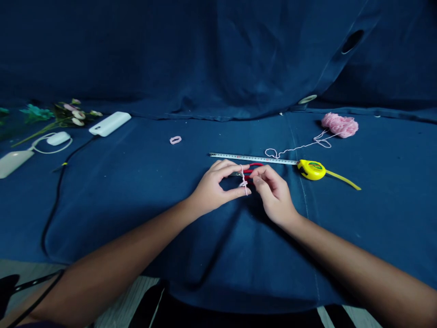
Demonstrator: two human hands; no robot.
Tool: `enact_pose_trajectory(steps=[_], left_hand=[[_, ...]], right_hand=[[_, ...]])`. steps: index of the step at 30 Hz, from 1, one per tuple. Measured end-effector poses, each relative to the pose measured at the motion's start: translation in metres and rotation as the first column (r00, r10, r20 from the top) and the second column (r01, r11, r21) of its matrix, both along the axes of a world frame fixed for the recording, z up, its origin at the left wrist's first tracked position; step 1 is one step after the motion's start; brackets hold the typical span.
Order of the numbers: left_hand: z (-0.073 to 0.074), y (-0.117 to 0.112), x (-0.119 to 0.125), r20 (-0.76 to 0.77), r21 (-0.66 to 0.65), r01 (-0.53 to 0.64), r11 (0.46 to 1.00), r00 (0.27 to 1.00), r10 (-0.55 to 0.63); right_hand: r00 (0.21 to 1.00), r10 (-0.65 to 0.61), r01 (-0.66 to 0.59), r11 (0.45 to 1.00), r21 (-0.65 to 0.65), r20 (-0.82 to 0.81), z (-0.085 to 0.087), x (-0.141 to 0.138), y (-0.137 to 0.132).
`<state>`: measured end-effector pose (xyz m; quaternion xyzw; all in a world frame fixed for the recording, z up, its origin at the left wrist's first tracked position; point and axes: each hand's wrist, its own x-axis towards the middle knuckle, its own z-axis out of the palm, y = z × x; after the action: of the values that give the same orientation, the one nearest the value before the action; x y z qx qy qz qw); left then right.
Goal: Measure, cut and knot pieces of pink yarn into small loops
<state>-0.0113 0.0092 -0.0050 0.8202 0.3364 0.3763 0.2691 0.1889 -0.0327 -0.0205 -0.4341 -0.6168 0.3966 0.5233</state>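
My left hand (213,187) pinches a short piece of pink yarn (243,181) between thumb and fingers, low over the blue cloth (136,191). My right hand (273,191) meets it from the right, its fingertips closed on the same yarn. Red-handled scissors (252,169) lie just behind both hands, partly hidden by the fingers. A metal tape (252,158) stretches out from a yellow tape measure (311,169) right behind the scissors. A pink yarn ball (339,125) sits at the back right, its loose strand (293,149) trailing towards the tape.
A small pink yarn loop (175,140) lies alone at the back centre. At the left are a white power bank (109,123), white devices (58,138) with a cable, a black cable (54,200) and artificial flowers (68,111). Blue fabric hangs behind.
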Motion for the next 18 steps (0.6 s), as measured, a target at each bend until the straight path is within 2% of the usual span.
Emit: enact_pose_trajectory(steps=[9,18], left_hand=[[-0.001,-0.0006,-0.0007,0.0,-0.085,0.063,0.994,0.998,-0.063],[-0.0058,-0.0026,0.0008,0.01,-0.087,0.054,0.995,0.999,-0.054]], right_hand=[[0.999,-0.005,0.007,0.999,-0.032,0.037,0.0012,0.0007,0.001],[0.965,0.152,-0.141,0.988,-0.065,0.213,0.0008,-0.0018,-0.0011]])
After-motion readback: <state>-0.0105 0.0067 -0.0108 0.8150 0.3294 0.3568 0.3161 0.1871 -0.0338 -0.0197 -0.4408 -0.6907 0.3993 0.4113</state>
